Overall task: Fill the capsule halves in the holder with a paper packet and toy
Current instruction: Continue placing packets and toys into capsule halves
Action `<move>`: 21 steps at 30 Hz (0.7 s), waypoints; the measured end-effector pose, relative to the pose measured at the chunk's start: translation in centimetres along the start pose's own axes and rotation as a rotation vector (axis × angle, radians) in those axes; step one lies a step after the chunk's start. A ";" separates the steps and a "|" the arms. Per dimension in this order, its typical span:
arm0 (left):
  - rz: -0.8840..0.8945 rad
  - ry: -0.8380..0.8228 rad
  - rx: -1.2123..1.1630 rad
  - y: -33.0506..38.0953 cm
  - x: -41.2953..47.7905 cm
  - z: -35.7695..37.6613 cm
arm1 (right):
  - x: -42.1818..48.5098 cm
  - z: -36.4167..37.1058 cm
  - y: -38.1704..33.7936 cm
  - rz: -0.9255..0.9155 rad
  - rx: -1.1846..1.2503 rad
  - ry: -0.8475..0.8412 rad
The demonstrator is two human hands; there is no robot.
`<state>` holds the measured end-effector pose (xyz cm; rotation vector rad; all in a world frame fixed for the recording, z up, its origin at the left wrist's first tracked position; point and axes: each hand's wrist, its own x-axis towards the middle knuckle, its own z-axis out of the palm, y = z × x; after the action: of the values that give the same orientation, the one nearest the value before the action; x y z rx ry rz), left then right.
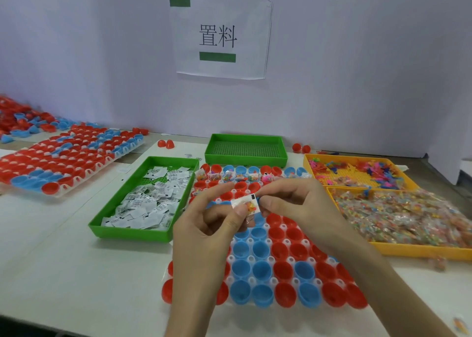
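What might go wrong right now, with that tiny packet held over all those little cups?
1. The left hand and right hand pinch the small white paper packet and colourful toy bag by fingertips alone above the white plastic holder; it might slip and land between cups.
2. Both forearms reach across the open red and blue plastic capsule halves; a brush might unseat some.
3. Only the far row looks filled, so a cup might get skipped or doubled.

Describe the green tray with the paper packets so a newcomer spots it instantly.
Under the wall sign, two green trays sit on the table. Take the nearer left tray, beside the capsule holder. Only it holds white packets; the far tray is empty.
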<state>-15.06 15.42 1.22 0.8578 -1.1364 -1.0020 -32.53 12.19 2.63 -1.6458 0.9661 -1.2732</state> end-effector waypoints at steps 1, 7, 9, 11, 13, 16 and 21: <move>-0.002 -0.008 0.003 -0.1 0.0 0.1 | -0.1 0.1 0.0 -0.008 0.002 -0.009; -0.045 -0.057 0.034 -0.7 0.0 0.1 | -0.3 0.2 0.0 -0.100 -0.104 -0.008; -0.048 -0.047 0.031 -0.7 0.1 -0.1 | -0.4 0.3 0.2 -0.128 -0.143 -0.005; -0.041 -0.033 0.044 -0.8 0.2 -0.2 | -0.5 0.5 0.2 -0.137 -0.143 0.004; -0.039 -0.032 0.062 -0.8 0.2 -0.5 | -0.6 0.7 0.2 -0.135 -0.139 0.020; -0.045 -0.056 0.108 -1.0 0.3 -0.7 | -0.5 0.7 0.2 -0.123 -0.121 0.037; -0.060 -0.089 0.088 -1.0 0.2 -0.6 | -0.6 0.6 0.2 -0.092 -0.045 0.016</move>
<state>-14.61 14.91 0.26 0.9294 -1.2439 -1.0551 -32.02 12.72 2.15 -1.7347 0.9433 -1.3362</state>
